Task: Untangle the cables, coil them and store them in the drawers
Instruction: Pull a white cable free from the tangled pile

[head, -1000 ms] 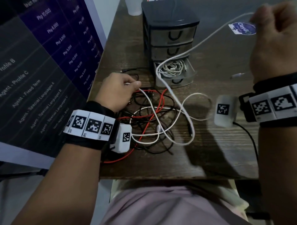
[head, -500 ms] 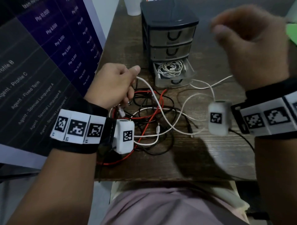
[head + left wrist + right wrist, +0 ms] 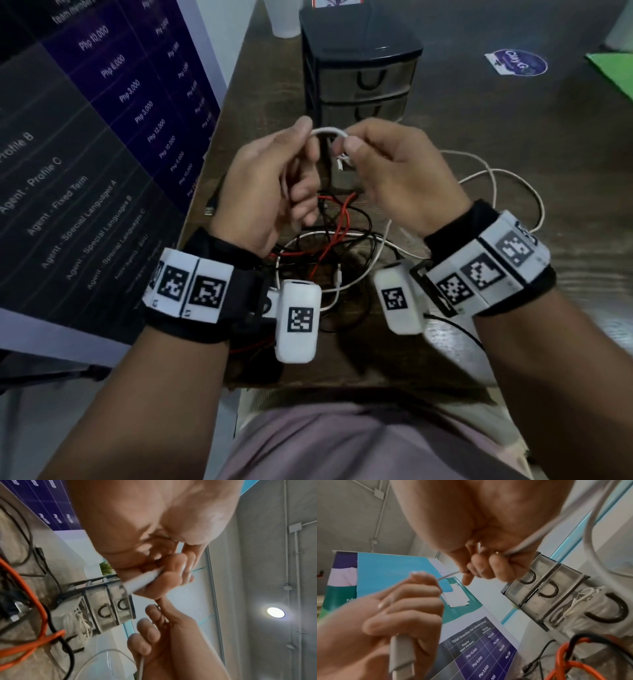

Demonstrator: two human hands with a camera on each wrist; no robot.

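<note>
Both hands are raised in front of the dark drawer unit (image 3: 359, 68) (image 3: 106, 601) (image 3: 556, 591). My left hand (image 3: 270, 178) pinches the connector end of a white cable (image 3: 329, 131) (image 3: 144, 580) (image 3: 400, 653). My right hand (image 3: 390, 164) (image 3: 488, 566) has its fingers curled round the same cable a short way along. The rest of that cable trails in loops (image 3: 496, 178) on the table to the right. Below the hands lies a tangle of red, black and white cables (image 3: 335, 240). The bottom drawer (image 3: 583, 601) stands open with a coiled white cable inside.
A purple banner (image 3: 102, 137) stands along the table's left side. A white cup (image 3: 284, 20) sits behind the drawers. A round sticker (image 3: 517, 63) and a green sheet (image 3: 613, 75) lie at the far right. The table's front edge (image 3: 342, 383) is near my body.
My right hand came down from the upper right to meet the left hand. The left hand lifted off the tangle with the cable end. Both now hold the white cable.
</note>
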